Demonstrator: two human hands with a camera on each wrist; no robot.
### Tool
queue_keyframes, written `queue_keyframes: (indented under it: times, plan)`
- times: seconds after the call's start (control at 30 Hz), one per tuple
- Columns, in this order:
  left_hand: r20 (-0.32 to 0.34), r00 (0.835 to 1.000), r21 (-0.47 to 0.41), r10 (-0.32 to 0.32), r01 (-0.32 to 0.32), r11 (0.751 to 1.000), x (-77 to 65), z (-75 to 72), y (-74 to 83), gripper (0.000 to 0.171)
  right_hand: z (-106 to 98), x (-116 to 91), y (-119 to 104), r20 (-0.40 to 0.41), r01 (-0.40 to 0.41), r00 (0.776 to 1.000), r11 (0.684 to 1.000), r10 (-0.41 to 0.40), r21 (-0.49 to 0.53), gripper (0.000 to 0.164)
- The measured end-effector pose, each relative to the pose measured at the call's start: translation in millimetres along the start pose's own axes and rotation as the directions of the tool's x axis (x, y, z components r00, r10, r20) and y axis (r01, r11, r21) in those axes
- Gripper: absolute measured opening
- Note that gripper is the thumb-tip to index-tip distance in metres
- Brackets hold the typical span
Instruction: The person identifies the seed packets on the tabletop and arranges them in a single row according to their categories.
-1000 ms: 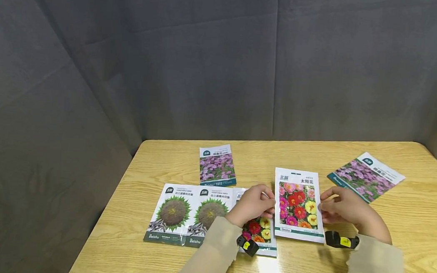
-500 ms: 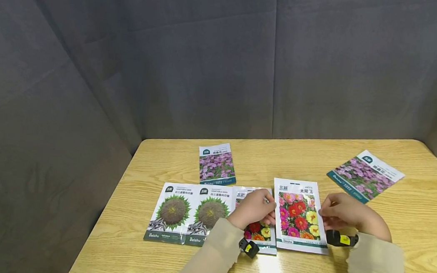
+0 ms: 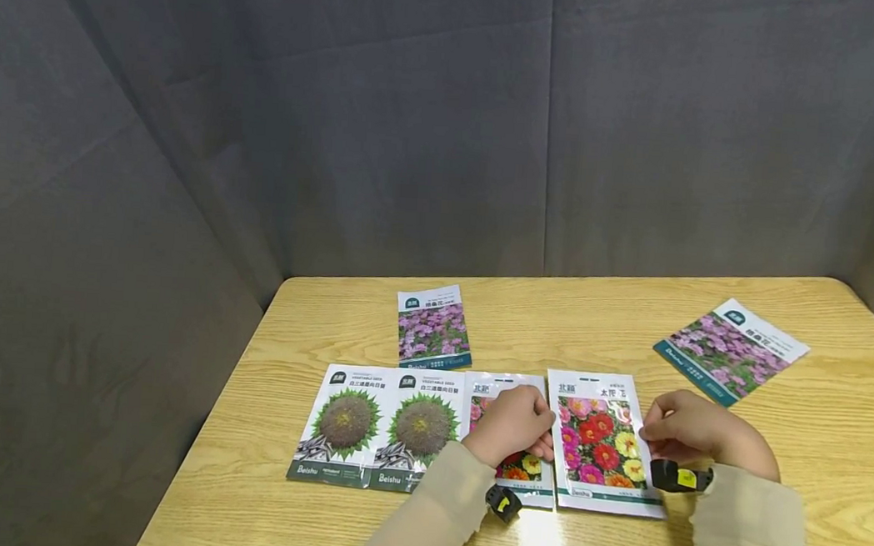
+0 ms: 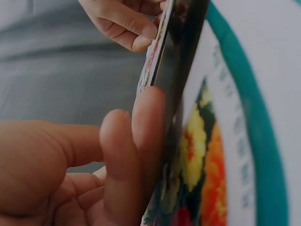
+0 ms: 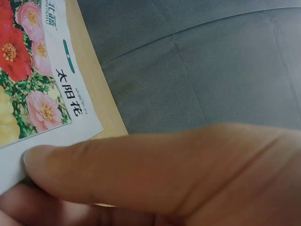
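A white seed packet with red, pink and yellow flowers [image 3: 599, 442] is held low over the table by both hands. My left hand [image 3: 512, 424] pinches its left edge and hides part of a matching flower packet [image 3: 518, 478] beneath. At the right edge my right hand [image 3: 701, 427] pinches the held packet; in the right wrist view the thumb [image 5: 94, 165] lies on its front margin. The left wrist view shows the held packet edge-on by the left fingers [image 4: 120, 155]. Left of the matching packet lie two sunflower seed packets [image 3: 345, 426], side by side.
Behind the row, a purple-flower packet [image 3: 433, 331] lies on the wooden table [image 3: 329, 316]. Another purple-flower packet [image 3: 733, 350] lies at an angle at the back right. A grey curtain [image 3: 415, 138] hangs behind the table's far edge.
Both hands have brought the held flower packet down and nearer the table's front, level with the row, its left edge beside the matching packet. The other packets stay where they were.
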State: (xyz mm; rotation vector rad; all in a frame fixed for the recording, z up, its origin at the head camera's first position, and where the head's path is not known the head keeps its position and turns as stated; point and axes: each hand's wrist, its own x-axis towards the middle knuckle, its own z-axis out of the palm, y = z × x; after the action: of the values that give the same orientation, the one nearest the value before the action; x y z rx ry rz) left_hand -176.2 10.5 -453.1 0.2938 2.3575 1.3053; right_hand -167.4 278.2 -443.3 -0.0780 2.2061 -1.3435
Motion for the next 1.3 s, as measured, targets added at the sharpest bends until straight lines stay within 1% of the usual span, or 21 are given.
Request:
queue_keyframes:
  times: [0.3, 0.43, 0.57, 0.77, 1.03, 1.17, 1.3]
  plan:
    - [-0.011, 1.0, -0.026, -0.01, 0.009, 1.0, 2.0, 1.2, -2.1, 0.022, 3.5, 2.4, -1.1, -0.034, -0.046, 0.998, 0.999, 0.045, -0.012, 0.012]
    - [-0.02, 1.0, -0.021, 0.0, 0.0, 1.0, 2.6, 2.1, -2.9, 0.022, 3.9, 3.3, -0.9, -0.035, -0.062, 0.997, 0.998, 0.062, -0.005, 0.013]
    - [-0.022, 1.0, 0.003, 0.007, -0.007, 1.0, 2.0, 2.3, -3.6, 0.023, 4.2, 3.7, -0.7, -0.032, -0.072, 0.997, 0.997, 0.072, 0.0, 0.013]
    - [-0.023, 1.0, 0.032, 0.007, -0.006, 0.999, 2.8, 3.5, -5.3, 0.023, 4.2, 2.9, -1.1, -0.027, -0.067, 0.997, 0.998, 0.067, 0.006, 0.012]
    - [-0.028, 1.0, 0.007, -0.005, 0.006, 1.0, 2.8, 4.3, -5.6, 0.021, 4.2, 3.8, 0.2, -0.015, -0.086, 0.996, 0.996, 0.086, 0.032, 0.015]
    - [-0.025, 1.0, -0.01, -0.009, 0.009, 1.0, 2.2, 4.3, -5.8, 0.021, 4.6, 4.0, -0.4, -0.018, -0.091, 0.996, 0.995, 0.092, 0.029, 0.016]
    - [-0.025, 1.0, -0.003, -0.011, 0.011, 1.0, 1.9, 4.3, -5.9, 0.02, 5.2, 3.4, -1.7, -0.025, -0.105, 0.994, 0.994, 0.106, 0.025, 0.017]
